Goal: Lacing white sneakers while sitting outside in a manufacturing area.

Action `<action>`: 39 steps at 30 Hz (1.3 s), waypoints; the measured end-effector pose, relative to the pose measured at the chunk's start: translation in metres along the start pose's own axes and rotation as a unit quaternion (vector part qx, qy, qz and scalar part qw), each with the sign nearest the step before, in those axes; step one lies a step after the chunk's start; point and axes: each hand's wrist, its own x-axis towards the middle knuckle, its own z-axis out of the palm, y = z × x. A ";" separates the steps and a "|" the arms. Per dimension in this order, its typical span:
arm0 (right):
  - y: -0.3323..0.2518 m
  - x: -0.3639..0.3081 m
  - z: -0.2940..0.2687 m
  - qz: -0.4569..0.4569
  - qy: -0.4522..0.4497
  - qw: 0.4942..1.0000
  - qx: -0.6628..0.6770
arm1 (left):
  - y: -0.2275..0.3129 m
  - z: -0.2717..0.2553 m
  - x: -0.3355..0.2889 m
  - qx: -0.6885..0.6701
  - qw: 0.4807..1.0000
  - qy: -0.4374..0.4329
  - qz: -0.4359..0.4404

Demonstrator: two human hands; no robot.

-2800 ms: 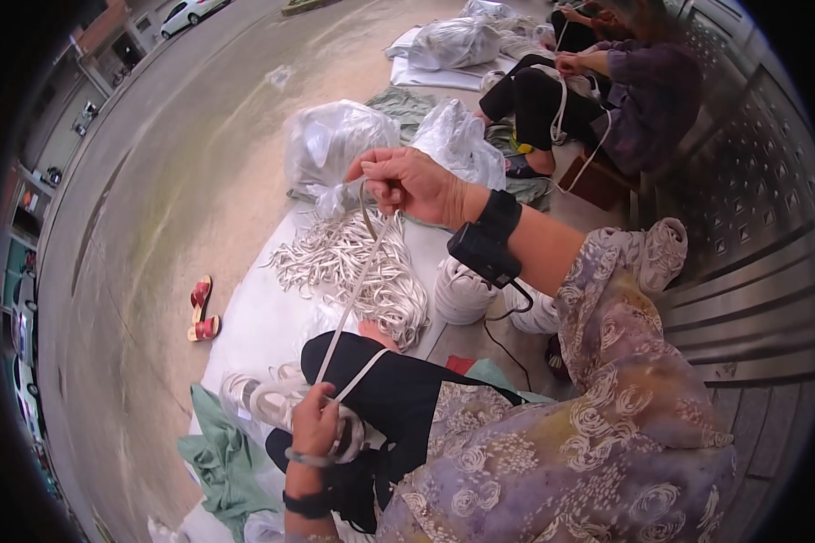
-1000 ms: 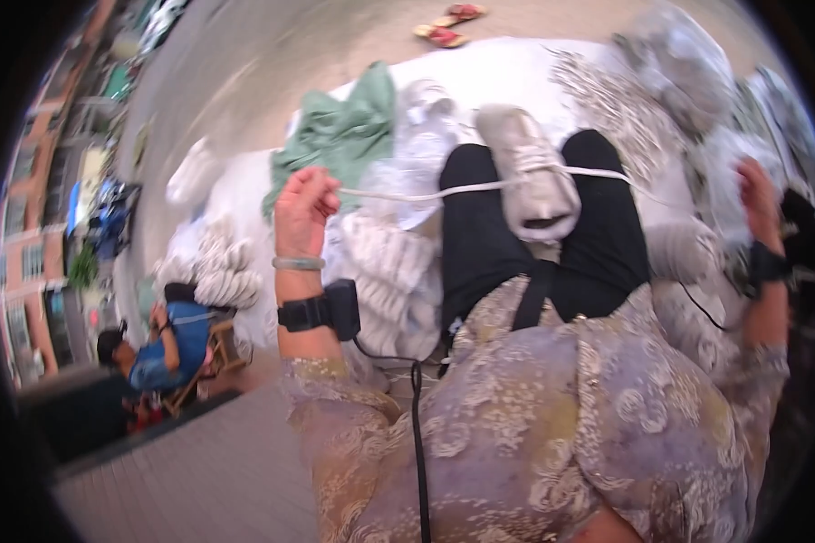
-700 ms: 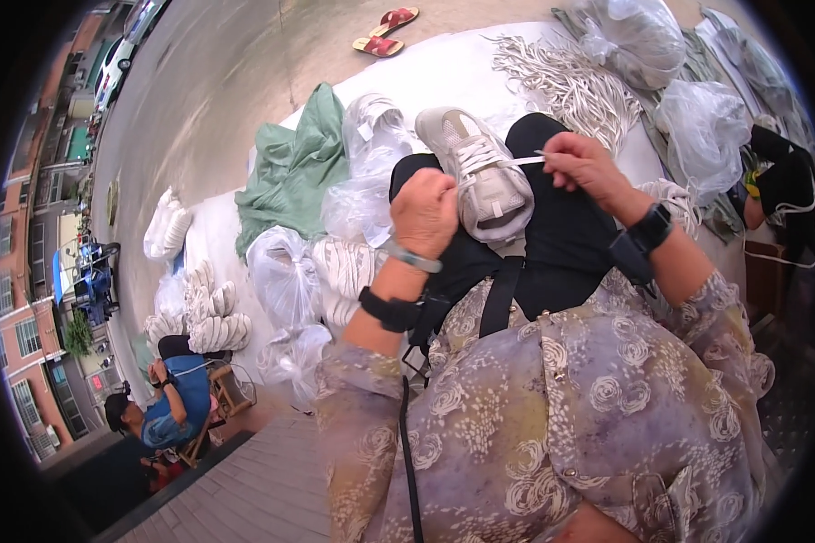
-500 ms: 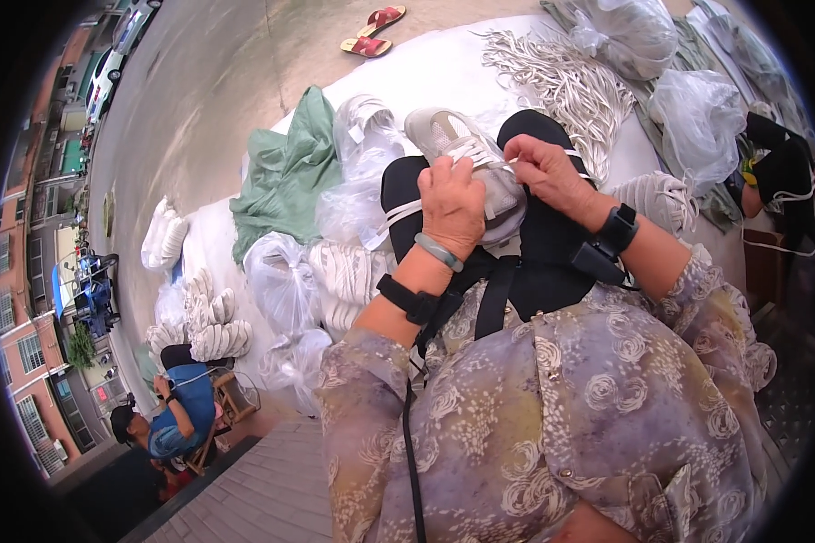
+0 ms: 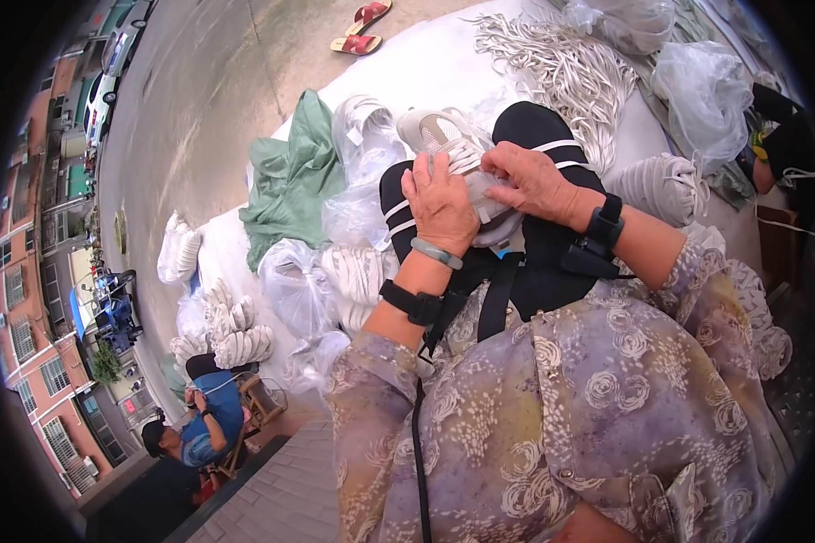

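Pale shoe (mesh-toed), partly hidden

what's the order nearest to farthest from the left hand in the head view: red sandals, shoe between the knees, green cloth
1. Shoe between the knees, right at the left hand
2. Green cloth, left, on the white sheet
3. Red sandals, ahead and leftward, past the sheet's edge

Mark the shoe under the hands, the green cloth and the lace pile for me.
Shoe [image 5: 463, 157], head view: on its laced upper.
Green cloth [image 5: 292, 181], head view: on its middle folds.
Lace pile [image 5: 572, 80], head view: on its middle strands.
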 end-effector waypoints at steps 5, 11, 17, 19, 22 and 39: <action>-0.005 -0.004 0.000 0.022 -0.005 0.999 0.028 | -0.012 -0.004 -0.006 -0.131 0.991 -0.023 -0.025; -0.002 -0.005 -0.004 0.055 -0.051 0.996 0.039 | -0.013 0.004 0.001 -0.181 0.983 0.004 0.020; -0.001 -0.003 0.001 0.033 -0.032 0.999 0.005 | -0.010 -0.008 0.002 -0.125 0.990 -0.048 0.037; 0.000 -0.004 0.002 0.028 -0.021 0.999 0.019 | -0.007 -0.015 -0.001 -0.119 0.989 -0.081 0.021; 0.001 -0.004 0.003 0.014 -0.015 1.000 0.016 | -0.002 -0.019 -0.002 -0.107 0.987 -0.118 0.003; 0.005 -0.001 0.003 0.032 -0.015 0.998 0.047 | -0.009 0.003 -0.006 -0.110 0.994 -0.009 -0.009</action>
